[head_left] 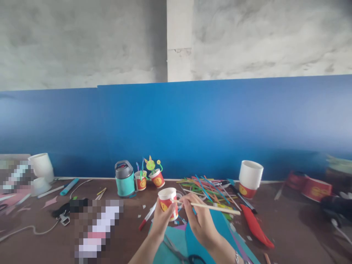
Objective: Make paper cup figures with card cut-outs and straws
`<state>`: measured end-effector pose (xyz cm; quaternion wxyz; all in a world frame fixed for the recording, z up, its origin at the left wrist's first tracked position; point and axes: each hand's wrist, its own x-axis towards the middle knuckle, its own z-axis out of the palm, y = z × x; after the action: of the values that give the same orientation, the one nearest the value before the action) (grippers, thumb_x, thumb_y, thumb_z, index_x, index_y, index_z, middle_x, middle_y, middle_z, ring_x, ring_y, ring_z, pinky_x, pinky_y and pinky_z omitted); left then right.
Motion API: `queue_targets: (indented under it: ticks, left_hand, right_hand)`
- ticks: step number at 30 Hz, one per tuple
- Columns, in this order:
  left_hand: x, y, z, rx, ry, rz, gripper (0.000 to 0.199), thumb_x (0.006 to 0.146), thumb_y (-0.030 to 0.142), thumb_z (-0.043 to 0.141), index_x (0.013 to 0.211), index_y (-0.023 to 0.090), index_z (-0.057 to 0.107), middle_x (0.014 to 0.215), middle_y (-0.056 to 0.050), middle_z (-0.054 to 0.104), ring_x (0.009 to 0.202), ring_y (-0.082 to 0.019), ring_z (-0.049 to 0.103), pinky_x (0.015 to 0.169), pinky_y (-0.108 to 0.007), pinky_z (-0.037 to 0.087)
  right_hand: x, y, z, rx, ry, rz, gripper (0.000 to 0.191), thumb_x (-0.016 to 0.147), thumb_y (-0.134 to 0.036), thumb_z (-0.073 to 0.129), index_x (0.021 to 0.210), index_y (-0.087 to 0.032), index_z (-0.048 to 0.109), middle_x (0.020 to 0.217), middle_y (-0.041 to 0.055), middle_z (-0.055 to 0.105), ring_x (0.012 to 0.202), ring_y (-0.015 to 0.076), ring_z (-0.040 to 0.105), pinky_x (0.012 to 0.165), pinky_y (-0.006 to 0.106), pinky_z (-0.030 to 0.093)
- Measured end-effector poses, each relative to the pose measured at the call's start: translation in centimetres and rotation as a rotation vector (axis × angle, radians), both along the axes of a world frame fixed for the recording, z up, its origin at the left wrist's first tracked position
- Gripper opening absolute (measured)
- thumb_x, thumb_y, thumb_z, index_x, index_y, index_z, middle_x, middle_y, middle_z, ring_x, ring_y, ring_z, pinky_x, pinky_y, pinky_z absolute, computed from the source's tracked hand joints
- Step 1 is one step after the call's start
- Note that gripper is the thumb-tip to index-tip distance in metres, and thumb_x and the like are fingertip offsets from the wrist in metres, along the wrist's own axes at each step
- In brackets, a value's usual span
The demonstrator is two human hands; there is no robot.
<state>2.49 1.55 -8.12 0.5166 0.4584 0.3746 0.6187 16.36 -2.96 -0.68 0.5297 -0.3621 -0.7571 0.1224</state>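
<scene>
A red and white paper cup [167, 195] is upright in my left hand [162, 219], whose fingers wrap round its lower left side. My right hand [198, 216] pinches a thin pale wooden stick [220, 209]. The stick's left end meets the cup's right side near a small white spot; whether it touches is too small to tell. Below the hands lie teal and blue paper sheets [173, 238], with scissors [176, 251] on top. A white marker with a red cap [147, 217] rests left of the cup.
Behind are a teal jar [125, 182], two decorated cups [157, 179] and a pile of coloured strips [206, 189]. Stacked white cups [250, 174] and a red pouch [255, 225] are right. A white cable [35, 231] lies left. A blue partition [170, 128] bounds the table.
</scene>
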Motion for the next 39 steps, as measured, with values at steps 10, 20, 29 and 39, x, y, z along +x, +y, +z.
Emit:
queue_targets:
  ticks: [10,20,29,39]
  left_hand:
    - [0.0,0.0,0.1,0.055,0.043,0.010,0.064,0.068,0.043,0.073,0.123,0.019,0.050,0.099,-0.010,0.068,0.090,-0.024,0.064,0.080,-0.033,0.050]
    - [0.0,-0.1,0.3,0.118,0.086,-0.002,0.062,0.065,0.045,0.075,0.116,0.019,0.053,0.096,-0.008,0.069,0.093,-0.026,0.064,0.081,-0.034,0.050]
    - [-0.6,0.4,0.6,0.084,-0.012,0.174,0.060,0.064,0.032,0.074,0.117,0.021,0.048,0.092,-0.005,0.067,0.085,-0.020,0.064,0.077,-0.031,0.050]
    - [0.0,0.2,0.3,0.200,0.045,0.057,0.064,0.060,0.031,0.078,0.114,0.019,0.046,0.096,-0.006,0.065,0.084,-0.019,0.063,0.078,-0.029,0.049]
  right_hand:
    - [-0.3,-0.3,-0.2,0.046,-0.197,0.058,0.022,0.095,-0.019,0.034,0.098,-0.022,0.056,0.087,0.0049,0.060,0.078,0.0182,0.055,0.070,0.031,0.045]
    - [-0.6,0.3,-0.9,-0.087,-0.186,0.074,0.031,0.096,-0.028,0.033,0.106,-0.021,0.061,0.090,0.0088,0.065,0.080,0.0200,0.058,0.073,0.033,0.046]
    - [-0.3,0.5,0.6,-1.054,0.462,0.587,0.046,0.083,-0.045,0.046,0.118,-0.015,0.052,0.080,0.0081,0.071,0.059,0.0137,0.063,0.051,0.022,0.043]
    - [-0.8,1.1,-0.8,-1.183,0.385,0.380,0.048,0.069,-0.051,0.052,0.093,-0.009,0.058,0.031,-0.0079,0.044,0.022,0.0062,0.029,0.025,0.018,0.016]
